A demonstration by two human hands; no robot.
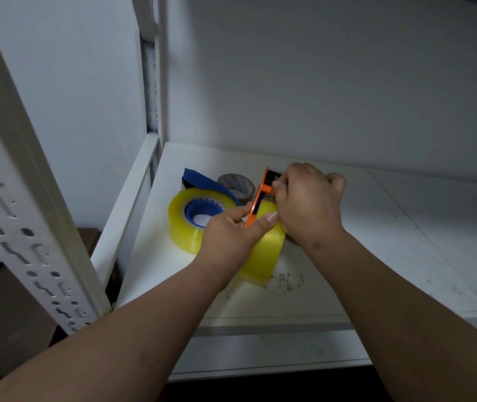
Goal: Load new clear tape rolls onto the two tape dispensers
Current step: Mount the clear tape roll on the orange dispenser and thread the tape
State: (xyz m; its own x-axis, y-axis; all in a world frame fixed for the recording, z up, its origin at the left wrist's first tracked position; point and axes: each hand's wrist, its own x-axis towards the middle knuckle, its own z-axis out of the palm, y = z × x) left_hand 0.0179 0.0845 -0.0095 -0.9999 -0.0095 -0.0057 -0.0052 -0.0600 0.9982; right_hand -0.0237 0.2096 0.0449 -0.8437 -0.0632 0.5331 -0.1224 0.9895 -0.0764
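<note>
An orange tape dispenser (257, 198) stands on edge over a yellowish clear tape roll (266, 250). My left hand (231, 230) grips the roll and the dispenser's lower edge, thumb across the top. My right hand (307, 198) is closed around the dispenser's upper part near its black cutter end. To the left lies a blue dispenser (202, 182) with another clear tape roll (185, 224) seated on its blue hub.
A used brownish tape roll (237, 184) lies behind, on the white shelf (376, 227). Small debris is scattered near the shelf's front. A white perforated upright (28, 227) stands at left. The back wall is close behind.
</note>
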